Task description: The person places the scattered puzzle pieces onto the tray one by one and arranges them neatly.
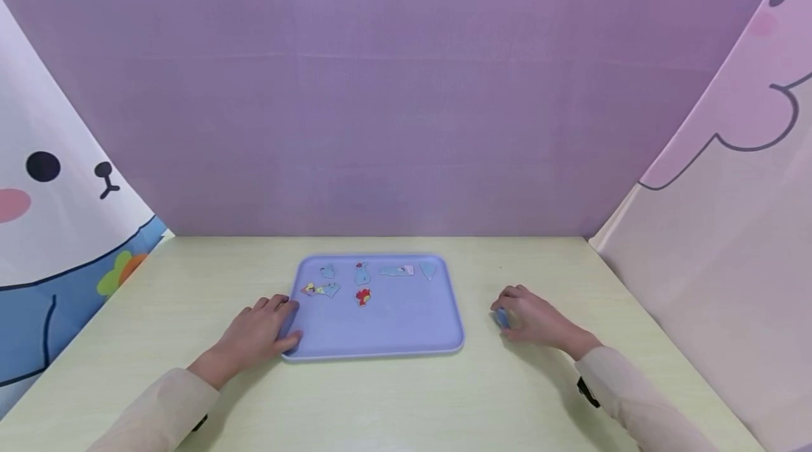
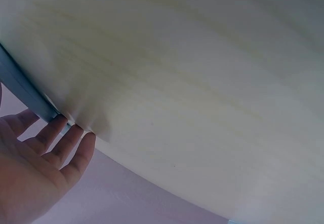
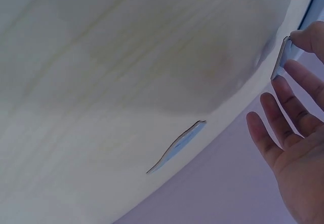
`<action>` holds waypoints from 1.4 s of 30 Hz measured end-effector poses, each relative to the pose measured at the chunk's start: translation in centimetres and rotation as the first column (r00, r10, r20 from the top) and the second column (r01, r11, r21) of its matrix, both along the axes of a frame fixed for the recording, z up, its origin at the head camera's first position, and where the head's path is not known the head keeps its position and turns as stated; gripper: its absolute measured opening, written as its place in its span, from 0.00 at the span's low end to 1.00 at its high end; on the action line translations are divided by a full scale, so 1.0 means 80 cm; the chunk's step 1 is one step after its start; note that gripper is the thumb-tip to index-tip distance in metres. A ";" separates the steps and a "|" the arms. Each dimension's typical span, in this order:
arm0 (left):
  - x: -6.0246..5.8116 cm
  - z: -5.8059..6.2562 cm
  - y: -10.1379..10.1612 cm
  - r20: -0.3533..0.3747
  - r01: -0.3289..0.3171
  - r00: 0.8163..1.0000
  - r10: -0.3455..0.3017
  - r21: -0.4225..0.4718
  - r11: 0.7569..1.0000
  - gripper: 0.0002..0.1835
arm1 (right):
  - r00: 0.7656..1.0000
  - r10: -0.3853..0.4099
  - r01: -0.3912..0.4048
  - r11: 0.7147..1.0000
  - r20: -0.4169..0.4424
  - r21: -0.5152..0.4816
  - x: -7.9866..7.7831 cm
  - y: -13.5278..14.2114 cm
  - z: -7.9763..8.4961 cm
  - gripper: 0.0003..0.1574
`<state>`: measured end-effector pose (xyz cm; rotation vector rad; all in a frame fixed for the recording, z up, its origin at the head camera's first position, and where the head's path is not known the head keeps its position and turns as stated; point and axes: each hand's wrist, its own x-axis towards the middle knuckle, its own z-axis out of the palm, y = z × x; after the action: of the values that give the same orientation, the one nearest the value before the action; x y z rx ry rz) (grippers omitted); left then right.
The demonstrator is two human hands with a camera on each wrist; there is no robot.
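Observation:
A shallow blue-purple tray (image 1: 406,328) lies on the table with several flat cutout pieces on it, among them a red one (image 1: 363,297) and a pale blue strip (image 1: 397,271). At the tray's left edge, my left hand (image 1: 256,332) grips the rim; its fingertips reach the edge in the left wrist view. To the right of the tray, my right hand (image 1: 536,318) pinches a small flat puzzle-like piece (image 3: 281,59) between thumb and index finger, the other fingers loosely spread. Another light blue piece (image 3: 177,148) lies on the table near this hand.
The pale wooden table (image 1: 380,410) meets a purple cloth backdrop (image 1: 406,85) at its far edge. Printed cloth panels stand at the left (image 1: 57,240) and right (image 1: 729,261) sides. Small dark bands show at both sleeve cuffs.

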<state>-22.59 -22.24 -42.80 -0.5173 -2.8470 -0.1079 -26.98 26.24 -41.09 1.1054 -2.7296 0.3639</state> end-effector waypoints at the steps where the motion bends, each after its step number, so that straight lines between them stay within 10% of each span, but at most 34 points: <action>1: 0.000 0.000 0.000 0.001 -0.001 1.000 0.001 -0.001 1.000 0.31 | 1.000 0.000 0.000 1.000 0.007 0.004 -0.001 -0.002 0.000 0.21; 42: -0.001 0.000 0.000 0.005 0.000 1.000 0.000 -0.010 1.000 0.31 | 0.996 0.091 -0.092 0.994 0.011 0.054 -0.045 -0.120 0.014 0.20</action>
<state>-22.65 -22.25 -42.79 -0.5204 -2.8542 -0.0948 -30.62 16.67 -40.01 1.2491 -2.7179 0.3095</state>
